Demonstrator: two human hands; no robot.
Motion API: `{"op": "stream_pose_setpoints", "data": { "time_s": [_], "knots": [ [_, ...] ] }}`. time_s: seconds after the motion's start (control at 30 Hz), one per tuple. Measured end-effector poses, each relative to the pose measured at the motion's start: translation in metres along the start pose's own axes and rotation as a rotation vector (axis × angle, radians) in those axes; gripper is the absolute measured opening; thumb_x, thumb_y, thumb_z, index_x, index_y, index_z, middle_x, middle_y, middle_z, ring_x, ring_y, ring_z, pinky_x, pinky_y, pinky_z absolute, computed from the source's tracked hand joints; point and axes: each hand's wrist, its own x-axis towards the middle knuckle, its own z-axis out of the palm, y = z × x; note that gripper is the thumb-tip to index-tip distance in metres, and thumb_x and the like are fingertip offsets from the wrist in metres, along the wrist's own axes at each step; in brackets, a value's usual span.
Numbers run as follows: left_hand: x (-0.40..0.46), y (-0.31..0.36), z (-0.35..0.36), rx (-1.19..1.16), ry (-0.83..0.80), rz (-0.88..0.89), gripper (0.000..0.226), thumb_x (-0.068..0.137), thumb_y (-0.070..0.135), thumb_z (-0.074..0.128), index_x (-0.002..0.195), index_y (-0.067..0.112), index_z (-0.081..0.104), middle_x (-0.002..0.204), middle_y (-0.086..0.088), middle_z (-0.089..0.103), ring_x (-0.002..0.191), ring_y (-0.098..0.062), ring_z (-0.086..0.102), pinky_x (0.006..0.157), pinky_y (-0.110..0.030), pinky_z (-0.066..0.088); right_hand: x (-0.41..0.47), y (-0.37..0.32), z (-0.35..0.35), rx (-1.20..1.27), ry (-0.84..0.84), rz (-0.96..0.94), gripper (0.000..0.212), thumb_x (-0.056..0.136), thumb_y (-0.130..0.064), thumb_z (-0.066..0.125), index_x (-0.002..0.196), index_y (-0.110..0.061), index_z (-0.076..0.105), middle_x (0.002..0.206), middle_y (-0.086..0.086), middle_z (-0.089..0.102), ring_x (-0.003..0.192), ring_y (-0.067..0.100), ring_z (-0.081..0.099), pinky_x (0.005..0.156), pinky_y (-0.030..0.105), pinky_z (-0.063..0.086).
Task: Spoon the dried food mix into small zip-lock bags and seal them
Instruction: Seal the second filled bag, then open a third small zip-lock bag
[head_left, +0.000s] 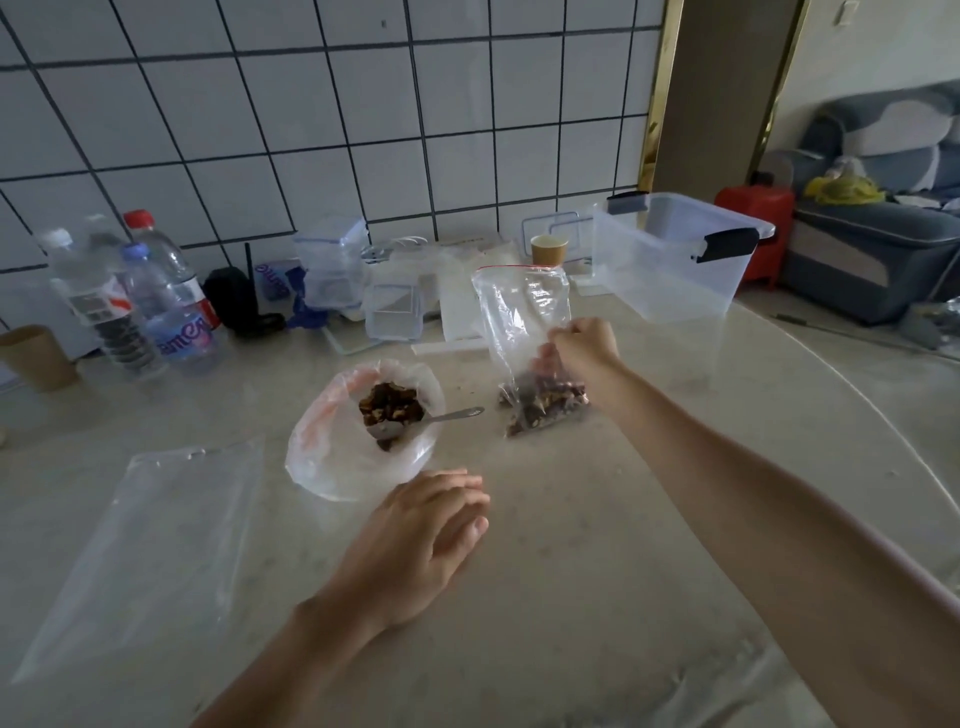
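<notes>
A small clear zip-lock bag with a red seal strip (524, 332), holding brown dried food mix at its bottom, is held upright on the pale marble table (597, 545), pinched at its side by the right hand (584, 345). Just beside it, a metal spoon (431, 418) is laid in an open thin plastic bag of the mix (363, 431). The left hand (426, 540) is kept relaxed, fingers straight, gripping nothing. An empty flat clear bag (156, 540) lies at left.

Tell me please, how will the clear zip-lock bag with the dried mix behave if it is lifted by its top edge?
The clear zip-lock bag with a red seal strip is thin film, so it will probably flop and bend. The brown dried mix sits at its bottom, so it should hang bottom-heavy. The right hand pinches its side; it may slip.
</notes>
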Motion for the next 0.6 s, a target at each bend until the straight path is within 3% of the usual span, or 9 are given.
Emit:
{"op": "stream_pose_setpoints", "data": {
  "time_s": [0.13, 0.2, 0.3, 0.4, 0.47, 0.53, 0.6],
  "knots": [
    [-0.001, -0.001, 0.0, -0.025, 0.07, 0.015, 0.022, 0.101, 0.04, 0.064, 0.121, 0.033, 0.071, 0.135, 0.021, 0.063, 0.132, 0.008, 0.05, 0.11, -0.024, 0.044, -0.01, -0.005, -0.013, -0.274, 0.156, -0.195, 0.031, 0.091, -0.003, 0.053, 0.122, -0.002, 0.058, 0.111, 0.021, 0.069, 0.091, 0.027, 0.067, 0.071, 0.036, 0.05],
    [-0.003, 0.0, -0.004, -0.061, 0.11, -0.007, 0.019, 0.1, 0.038, 0.066, 0.118, 0.035, 0.071, 0.127, 0.023, 0.066, 0.122, 0.008, 0.056, 0.103, -0.02, 0.047, -0.029, -0.002, -0.022, -0.313, 0.274, -0.374, 0.024, 0.092, -0.007, 0.053, 0.116, -0.005, 0.056, 0.114, 0.014, 0.064, 0.103, 0.027, 0.06, 0.078, 0.032, 0.042],
    [-0.012, -0.002, -0.024, -0.129, 0.192, -0.047, 0.016, 0.097, 0.041, 0.064, 0.112, 0.038, 0.07, 0.107, 0.025, 0.069, 0.101, 0.005, 0.066, 0.082, -0.01, 0.05, -0.065, 0.014, -0.025, -0.308, 0.306, -0.634, 0.018, 0.095, -0.007, 0.056, 0.113, -0.009, 0.058, 0.113, 0.004, 0.06, 0.1, 0.019, 0.058, 0.081, 0.031, 0.045],
    [-0.025, -0.023, -0.057, -0.143, 0.4, -0.092, 0.01, 0.096, 0.039, 0.065, 0.104, 0.035, 0.071, 0.095, 0.023, 0.069, 0.083, -0.004, 0.069, 0.064, -0.011, 0.05, -0.097, 0.033, -0.016, -0.317, 0.14, -0.737, 0.009, 0.095, -0.004, 0.062, 0.1, -0.01, 0.066, 0.102, 0.003, 0.068, 0.085, 0.008, 0.063, 0.073, 0.014, 0.047],
    [-0.036, -0.052, -0.079, -0.141, 0.575, -0.222, 0.008, 0.095, 0.039, 0.066, 0.1, 0.034, 0.069, 0.089, 0.023, 0.07, 0.078, -0.003, 0.068, 0.061, -0.01, 0.048, -0.116, 0.043, -0.005, -0.346, -0.014, -0.768, 0.008, 0.095, -0.004, 0.066, 0.092, -0.011, 0.069, 0.091, -0.001, 0.07, 0.078, 0.003, 0.065, 0.068, 0.01, 0.047],
    [-0.05, -0.089, -0.098, -0.115, 0.718, -0.436, 0.016, 0.095, 0.031, 0.068, 0.11, 0.025, 0.066, 0.091, 0.014, 0.071, 0.083, -0.008, 0.069, 0.07, -0.016, 0.049, -0.133, 0.05, 0.009, -0.387, -0.18, -0.819, 0.008, 0.093, -0.002, 0.069, 0.092, -0.011, 0.07, 0.087, -0.003, 0.071, 0.078, 0.008, 0.066, 0.07, 0.016, 0.05],
    [-0.069, -0.13, -0.11, 0.014, 0.668, -0.755, 0.039, 0.096, 0.025, 0.068, 0.129, 0.008, 0.057, 0.117, -0.01, 0.068, 0.11, -0.032, 0.065, 0.091, -0.034, 0.048, -0.147, 0.054, 0.026, -0.424, -0.326, -0.867, 0.012, 0.092, -0.001, 0.071, 0.093, -0.012, 0.07, 0.088, -0.006, 0.07, 0.08, 0.009, 0.066, 0.071, 0.019, 0.052]
  ]
}}
